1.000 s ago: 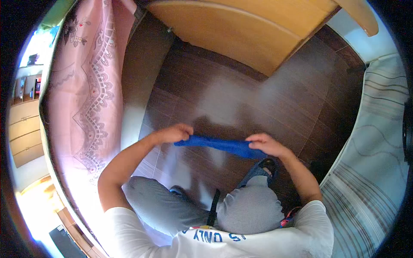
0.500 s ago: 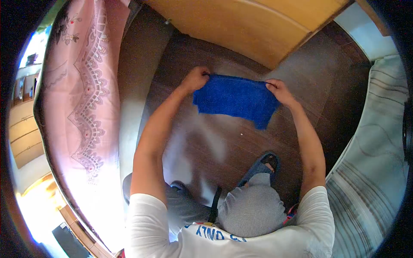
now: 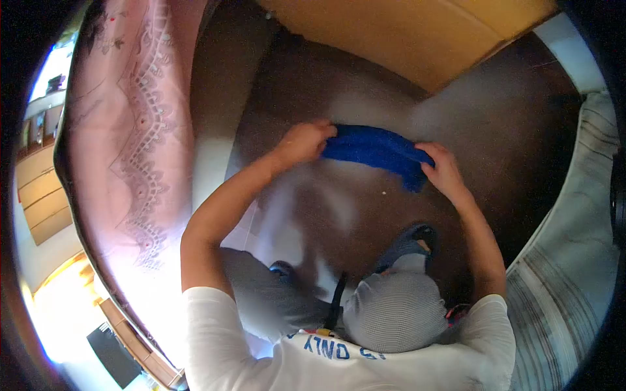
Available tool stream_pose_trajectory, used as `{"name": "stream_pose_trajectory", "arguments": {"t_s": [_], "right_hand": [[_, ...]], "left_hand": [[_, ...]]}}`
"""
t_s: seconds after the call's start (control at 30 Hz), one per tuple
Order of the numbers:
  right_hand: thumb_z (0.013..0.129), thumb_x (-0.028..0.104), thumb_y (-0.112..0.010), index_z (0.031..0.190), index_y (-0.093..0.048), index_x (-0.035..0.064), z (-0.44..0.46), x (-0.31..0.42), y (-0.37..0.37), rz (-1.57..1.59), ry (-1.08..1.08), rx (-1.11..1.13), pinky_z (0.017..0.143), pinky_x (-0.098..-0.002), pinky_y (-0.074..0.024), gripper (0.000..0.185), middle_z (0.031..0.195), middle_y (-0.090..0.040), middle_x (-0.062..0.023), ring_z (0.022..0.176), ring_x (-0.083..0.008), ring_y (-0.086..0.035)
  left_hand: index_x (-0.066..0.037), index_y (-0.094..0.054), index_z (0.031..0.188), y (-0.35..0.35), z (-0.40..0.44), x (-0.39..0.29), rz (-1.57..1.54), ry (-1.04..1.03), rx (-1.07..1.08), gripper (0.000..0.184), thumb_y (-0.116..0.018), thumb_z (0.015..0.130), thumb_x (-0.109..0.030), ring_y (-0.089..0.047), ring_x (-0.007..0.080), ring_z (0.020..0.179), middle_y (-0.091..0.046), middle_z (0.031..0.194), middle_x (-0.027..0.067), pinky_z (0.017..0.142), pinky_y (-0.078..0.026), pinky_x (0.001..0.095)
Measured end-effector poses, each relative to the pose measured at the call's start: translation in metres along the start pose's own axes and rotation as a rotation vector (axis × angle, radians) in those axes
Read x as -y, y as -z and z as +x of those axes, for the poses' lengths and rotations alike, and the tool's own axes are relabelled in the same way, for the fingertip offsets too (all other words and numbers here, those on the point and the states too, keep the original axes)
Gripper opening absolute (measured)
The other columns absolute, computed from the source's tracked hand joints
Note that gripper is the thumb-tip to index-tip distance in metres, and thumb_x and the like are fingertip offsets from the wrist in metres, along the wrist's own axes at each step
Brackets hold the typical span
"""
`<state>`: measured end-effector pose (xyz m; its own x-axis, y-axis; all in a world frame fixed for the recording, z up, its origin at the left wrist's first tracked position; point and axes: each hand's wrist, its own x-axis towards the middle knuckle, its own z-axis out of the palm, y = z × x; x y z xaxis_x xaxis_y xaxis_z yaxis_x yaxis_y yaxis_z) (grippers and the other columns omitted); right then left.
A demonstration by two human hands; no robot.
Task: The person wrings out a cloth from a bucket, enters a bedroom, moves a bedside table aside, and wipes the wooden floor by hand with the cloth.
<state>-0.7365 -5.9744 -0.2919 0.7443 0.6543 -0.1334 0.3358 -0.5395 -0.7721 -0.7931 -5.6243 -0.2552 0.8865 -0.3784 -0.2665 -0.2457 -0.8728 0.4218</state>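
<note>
A blue cloth [image 3: 372, 147] is stretched between my two hands above the dark floor, its upper edge bowed and its lower right corner hanging down. My left hand [image 3: 309, 141] has its fingers closed on the cloth's left end. At the right end, my right hand [image 3: 443, 171] pinches the cloth between thumb and fingers. Below it are my bent knees in grey checked trousers [image 3: 396, 313] and a dark blue slipper [image 3: 411, 246] on one foot.
A pink embroidered cloth [image 3: 140, 130] hangs at the left. Wooden furniture [image 3: 417, 39] stands at the top, over the dark floor [image 3: 365, 215]. A striped, light-coloured cover [image 3: 561, 280] lies along the right side. A tiny white speck is on the floor.
The cloth first rose away from my body and spread out flat between my hands. Now it is lower and partly gathered, hanging less wide open. Both hands still hold its ends.
</note>
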Motion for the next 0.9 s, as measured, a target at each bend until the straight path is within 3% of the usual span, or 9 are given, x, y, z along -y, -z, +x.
{"name": "stream_pose_trajectory", "arguments": {"t_s": [0.23, 0.37, 0.47, 0.57, 0.63, 0.67, 0.73, 0.83, 0.9], "right_hand": [[0.078, -0.002, -0.065, 0.109, -0.064, 0.0044, -0.017, 0.008, -0.013, 0.13, -0.014, 0.001, 0.077, -0.032, -0.0511, 0.032, 0.103, -0.066, -0.0123, 0.089, -0.0236, -0.065], [0.078, 0.011, -0.07, 0.103, -0.066, 0.0007, -0.01, 0.018, 0.026, 0.414, -0.206, 0.127, 0.075, -0.0306, -0.0511, 0.027, 0.098, -0.069, -0.0111, 0.087, -0.0216, -0.066], [0.084, 0.032, -0.069, 0.107, -0.066, -0.0002, -0.013, 0.032, 0.068, 0.761, -0.293, 0.355, 0.086, -0.0391, -0.0512, 0.04, 0.109, -0.067, -0.0169, 0.099, -0.0269, -0.065], [0.086, 0.058, -0.058, 0.108, -0.066, 0.0047, -0.028, -0.015, 0.053, 1.437, 0.217, 0.066, 0.083, -0.04, -0.0534, 0.058, 0.096, -0.069, -0.0109, 0.088, -0.0257, -0.066], [0.084, 0.072, -0.045, 0.122, -0.057, 0.0057, -0.031, 0.02, 0.04, 1.943, -0.159, -0.228, 0.094, -0.0463, -0.049, 0.078, 0.108, -0.066, -0.011, 0.102, -0.0273, -0.062], [0.084, 0.072, -0.045, 0.123, -0.057, 0.0058, -0.034, 0.022, 0.034, 1.955, -0.211, -0.321, 0.094, -0.0464, -0.0488, 0.078, 0.109, -0.066, -0.0109, 0.103, -0.0274, -0.062], [0.084, 0.072, -0.044, 0.124, -0.056, 0.0059, -0.038, 0.025, 0.026, 1.944, -0.26, -0.386, 0.095, -0.0465, -0.0483, 0.078, 0.11, -0.065, -0.0109, 0.104, -0.0275, -0.061], [0.084, 0.072, -0.044, 0.125, -0.055, 0.0061, -0.05, 0.026, 0.007, 1.927, -0.363, -0.415, 0.096, -0.0467, -0.0476, 0.079, 0.112, -0.064, -0.0108, 0.106, -0.0277, -0.06], [0.084, 0.072, -0.043, 0.126, -0.054, 0.0062, -0.056, 0.025, 0.007, 1.908, -0.382, -0.429, 0.096, -0.0468, -0.0471, 0.079, 0.113, -0.064, -0.0108, 0.107, -0.0279, -0.06]], "left_hand": [[-0.004, -0.059, 0.1, -0.016, -0.019, 0.008, -0.045, -0.041, -0.026, 0.027, -0.057, 0.073, 0.0, -0.06, 0.0363, 0.092, -0.062, 0.095, 0.0159, 0.078, -0.05, 0.0437], [-0.003, -0.059, 0.102, 0.007, -0.02, 0.024, -0.475, 0.101, 0.007, 0.026, -0.056, 0.076, 0.0, -0.063, 0.0317, 0.087, -0.066, 0.093, 0.0129, 0.08, -0.05, 0.0388], [-0.002, -0.058, 0.108, 0.066, -0.02, 0.015, -0.947, 0.192, 0.163, 0.027, -0.057, 0.081, -0.007, -0.064, 0.0287, 0.09, -0.067, 0.098, 0.012, 0.083, -0.05, 0.0383], [-0.003, -0.055, 0.121, 0.103, -0.017, -0.004, -1.519, 0.179, 0.219, 0.043, -0.054, 0.09, -0.032, -0.061, 0.0279, 0.102, -0.064, 0.112, 0.0142, 0.091, -0.048, 0.041], [-0.003, -0.049, 0.131, 0.092, -0.006, -0.012, -2.078, 0.06, 0.188, 0.063, -0.046, 0.093, -0.053, -0.057, 0.0297, 0.113, -0.059, 0.123, 0.0178, 0.098, -0.044, 0.0437], [-0.004, -0.039, 0.141, 0.075, 0.0, -0.021, -2.104, 0.363, 0.081, 0.089, -0.031, 0.087, -0.074, -0.05, 0.0337, 0.123, -0.05, 0.136, 0.0185, 0.105, -0.037, 0.0498], [-0.003, -0.037, 0.142, 0.059, 0.003, -0.042, -2.058, 0.441, 0.114, 0.091, -0.032, 0.086, -0.074, -0.043, 0.0348, 0.129, -0.044, 0.141, 0.0194, 0.11, -0.03, 0.0515], [-0.002, -0.038, 0.141, 0.048, 0.01, -0.051, -2.272, 0.395, 0.486, 0.084, -0.035, 0.089, -0.068, -0.043, 0.0339, 0.13, -0.045, 0.14, 0.0179, 0.109, -0.032, 0.0501], [-0.002, -0.04, 0.14, 0.039, 0.021, -0.058, -2.035, 0.488, 0.342, 0.075, -0.038, 0.092, -0.061, -0.046, 0.0331, 0.128, -0.046, 0.14, 0.0177, 0.108, -0.035, 0.0491]]}}
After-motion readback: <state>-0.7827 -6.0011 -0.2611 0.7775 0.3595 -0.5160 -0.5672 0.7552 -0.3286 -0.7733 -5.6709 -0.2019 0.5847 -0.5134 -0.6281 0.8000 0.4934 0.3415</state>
